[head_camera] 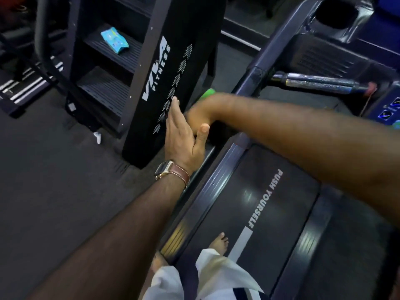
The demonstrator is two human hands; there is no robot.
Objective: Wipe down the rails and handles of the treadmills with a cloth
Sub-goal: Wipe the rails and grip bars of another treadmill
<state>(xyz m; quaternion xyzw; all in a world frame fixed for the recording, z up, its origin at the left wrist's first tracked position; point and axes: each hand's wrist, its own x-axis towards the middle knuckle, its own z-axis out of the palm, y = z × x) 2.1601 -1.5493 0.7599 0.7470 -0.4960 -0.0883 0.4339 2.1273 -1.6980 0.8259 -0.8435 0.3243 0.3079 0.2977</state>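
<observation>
We are standing barefoot on matte black treadmill belt (270, 204) printed with white lettering. Left hand (184, 135), fingers straight and together, is lying flat beside right hand (199, 113), blurred; its grip we cannot tell. Green cloth (207, 93) is peeking out just behind right wrist, by glossy rail (279, 48). Ribbed black stair climber (138, 68) is standing beyond on dark rubber floor (54, 180).

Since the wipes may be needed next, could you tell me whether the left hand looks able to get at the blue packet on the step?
Probably not from here: the left hand sits near the treadmill rail, and the black side panel stands between it and the blue packet.
</observation>
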